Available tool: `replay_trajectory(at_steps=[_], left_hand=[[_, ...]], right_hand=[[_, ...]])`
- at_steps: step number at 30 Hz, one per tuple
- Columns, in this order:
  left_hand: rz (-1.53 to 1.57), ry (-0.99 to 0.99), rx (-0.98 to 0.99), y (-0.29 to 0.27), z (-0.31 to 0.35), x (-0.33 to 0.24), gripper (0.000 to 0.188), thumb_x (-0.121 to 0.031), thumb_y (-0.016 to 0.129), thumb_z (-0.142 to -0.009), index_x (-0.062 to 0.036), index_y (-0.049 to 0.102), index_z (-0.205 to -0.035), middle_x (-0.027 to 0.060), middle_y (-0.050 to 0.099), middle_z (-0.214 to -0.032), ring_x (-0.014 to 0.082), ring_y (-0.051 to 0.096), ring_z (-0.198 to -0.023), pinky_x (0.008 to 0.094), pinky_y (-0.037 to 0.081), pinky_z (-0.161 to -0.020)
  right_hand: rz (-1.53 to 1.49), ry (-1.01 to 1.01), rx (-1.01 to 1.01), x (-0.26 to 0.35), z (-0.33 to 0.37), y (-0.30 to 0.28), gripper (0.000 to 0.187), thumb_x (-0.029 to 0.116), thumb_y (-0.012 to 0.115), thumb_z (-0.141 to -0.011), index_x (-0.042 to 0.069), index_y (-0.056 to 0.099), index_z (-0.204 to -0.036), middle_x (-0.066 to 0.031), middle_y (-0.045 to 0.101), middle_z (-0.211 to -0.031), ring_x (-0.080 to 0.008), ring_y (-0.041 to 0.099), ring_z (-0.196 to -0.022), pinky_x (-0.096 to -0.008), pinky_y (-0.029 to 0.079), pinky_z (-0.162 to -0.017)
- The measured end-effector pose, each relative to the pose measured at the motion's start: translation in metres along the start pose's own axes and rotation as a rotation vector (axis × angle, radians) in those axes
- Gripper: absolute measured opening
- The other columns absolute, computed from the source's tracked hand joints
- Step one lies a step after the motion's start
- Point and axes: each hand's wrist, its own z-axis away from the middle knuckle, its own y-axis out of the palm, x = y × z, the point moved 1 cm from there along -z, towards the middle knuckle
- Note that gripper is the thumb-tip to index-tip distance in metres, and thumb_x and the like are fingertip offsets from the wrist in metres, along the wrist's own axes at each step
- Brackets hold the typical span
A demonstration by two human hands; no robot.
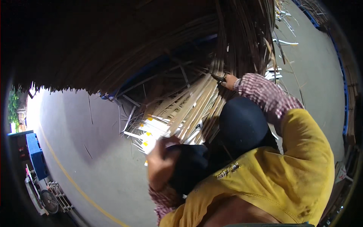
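Right hand (229, 81) is closed around a dark hand tool (217, 78) at the upper end of a fan of pale dried leaf strips (200, 108), which spreads down over white pieces with yellow patches (153, 132) low above or on the concrete floor (113, 155). Blurred, the left hand (159, 164) bends beside the dark-clad left knee (191, 160), near the fan's lower edge; I cannot tell whether its fingers pinch anything. Brown thatch (109, 70) overhangs the left end of a metal frame (131, 100).
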Motion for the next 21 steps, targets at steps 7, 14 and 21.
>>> replay_trajectory(at_steps=[7,14,21], left_hand=[[-0.622,0.657,-0.335,-0.032,-0.209,0.020,0.045,-0.020,0.054,-0.073,-0.0049,0.043,-0.114,0.0190,0.040,-0.118,0.0316,0.039,-0.108,0.0370,0.031,-0.090],[-1.190,0.698,-0.460,-0.009,-0.347,0.047,0.044,-0.029,0.055,-0.073,-0.0149,0.046,-0.113,0.0143,0.044,-0.114,0.0272,0.043,-0.103,0.0496,0.031,-0.084],[-0.775,0.259,0.376,0.099,-0.248,0.066,0.030,-0.018,0.043,-0.079,-0.0001,0.046,-0.103,0.0212,0.054,-0.086,0.0328,0.053,-0.082,0.0416,0.042,-0.070]], right_hand=[[-0.057,0.022,0.548,0.001,-0.006,-0.016,0.036,0.036,0.060,-0.069,0.001,0.061,-0.078,-0.0074,0.056,-0.060,-0.0165,0.051,-0.052,-0.0302,0.040,-0.050],[-0.403,-0.110,0.243,0.097,-0.052,-0.080,0.034,0.040,0.055,-0.072,0.007,0.064,-0.076,-0.0071,0.060,-0.070,-0.0155,0.053,-0.065,-0.0298,0.040,-0.070],[-0.499,-0.163,0.351,0.118,-0.153,-0.072,0.038,0.043,0.046,-0.079,0.008,0.058,-0.074,-0.0044,0.056,-0.080,-0.0184,0.047,-0.087,-0.0345,0.033,-0.085]])
